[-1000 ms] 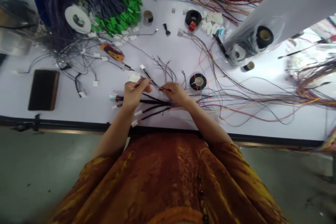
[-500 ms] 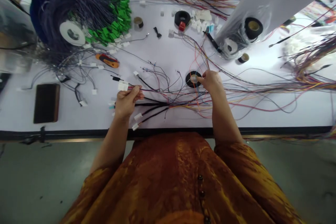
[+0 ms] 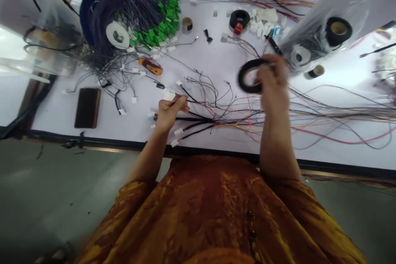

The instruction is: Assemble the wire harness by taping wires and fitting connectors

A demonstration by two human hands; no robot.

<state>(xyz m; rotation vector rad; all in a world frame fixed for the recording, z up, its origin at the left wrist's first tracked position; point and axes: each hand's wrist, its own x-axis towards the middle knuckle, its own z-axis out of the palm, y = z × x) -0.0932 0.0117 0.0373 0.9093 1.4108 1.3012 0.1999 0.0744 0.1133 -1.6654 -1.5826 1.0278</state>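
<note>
My left hand [image 3: 170,111] is closed around a few thin wires just behind a white connector [image 3: 168,94], low over the front of the table. In my right hand [image 3: 274,80] is a roll of black tape [image 3: 248,76], tilted and raised off the tabletop; the hand is blurred by motion. Between the hands lies the wire harness [image 3: 207,120], with black-wrapped branches fanning left toward white connectors [image 3: 178,133]. Loose wires run from it to the right, passing beneath my right hand.
A coil of dark blue wires [image 3: 102,20] with green connectors [image 3: 161,24] lies at back left. Nearer are an orange cutter [image 3: 150,66] and a dark phone-like slab [image 3: 87,108]. Another black tape roll [image 3: 239,19] sits behind; a plastic-wrapped roll [image 3: 309,29] stands right.
My right hand has lifted the black tape roll off the table, up and away from the wires. My left hand keeps its hold on the wires. The whole view has shifted and tilted.
</note>
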